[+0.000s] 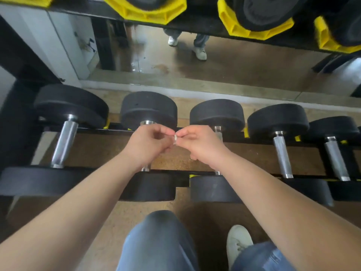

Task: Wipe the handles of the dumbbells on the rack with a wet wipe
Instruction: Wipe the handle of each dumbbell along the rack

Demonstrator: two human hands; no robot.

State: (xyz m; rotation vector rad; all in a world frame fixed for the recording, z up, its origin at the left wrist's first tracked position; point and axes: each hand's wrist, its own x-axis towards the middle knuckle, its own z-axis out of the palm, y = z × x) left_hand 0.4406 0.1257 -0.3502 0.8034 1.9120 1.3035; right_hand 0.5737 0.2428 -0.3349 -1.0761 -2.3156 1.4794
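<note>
Left hand (148, 142) and right hand (201, 144) both pinch a small white scrap (175, 138), probably the wipe; dumbbell handles (219, 134) run near-to-far beneath each hand, equally close.

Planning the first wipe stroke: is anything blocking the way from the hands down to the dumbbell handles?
Nothing visible does. The left hand and right hand pinch a small white piece, likely the wipe, between them. Below, the leftmost handle and the others lie bare; only the hands themselves hide the two middle ones.
</note>
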